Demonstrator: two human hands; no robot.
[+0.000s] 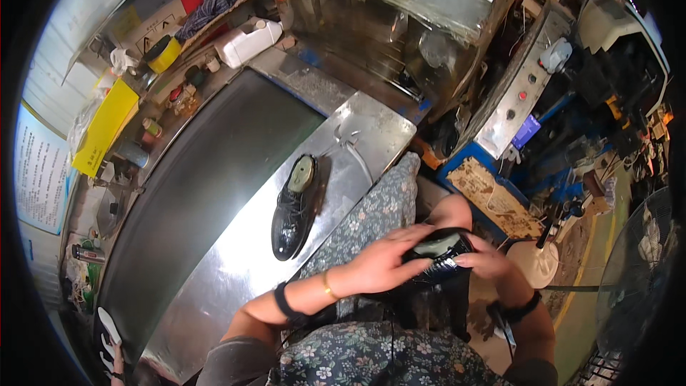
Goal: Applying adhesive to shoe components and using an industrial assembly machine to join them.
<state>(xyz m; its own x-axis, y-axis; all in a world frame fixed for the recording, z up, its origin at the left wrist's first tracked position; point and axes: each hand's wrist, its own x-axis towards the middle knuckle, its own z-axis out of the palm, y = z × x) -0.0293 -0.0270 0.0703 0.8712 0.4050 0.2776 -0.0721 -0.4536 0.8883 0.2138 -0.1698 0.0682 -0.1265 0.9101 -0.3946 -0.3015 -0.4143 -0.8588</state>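
Note:
Over my lap, I hold a glossy black lace-up shoe (pixel 444 263) between both hands. My left hand (pixel 391 263) is closed around one side of it, its thumb along the opening. My right hand (pixel 488 257) grips the other side, the thumb near the laces. A pale insole shows inside the opening; the shoe's underside is hidden. To the left, a matching black shoe (pixel 291 216) lies sole down on the metal tabletop (pixel 236 271). Beyond it on the same metal rests a pair of pincers (pixel 351 151) with pale handles.
A dark conveyor belt (pixel 214 150) runs left of the metal top. Another person's hand (pixel 114 357) is beside a white sole-shaped piece (pixel 109 325) at lower left. A white jug (pixel 249 41) stands behind the belt. On the right are a control panel (pixel 520 96) and a fan (pixel 639 271).

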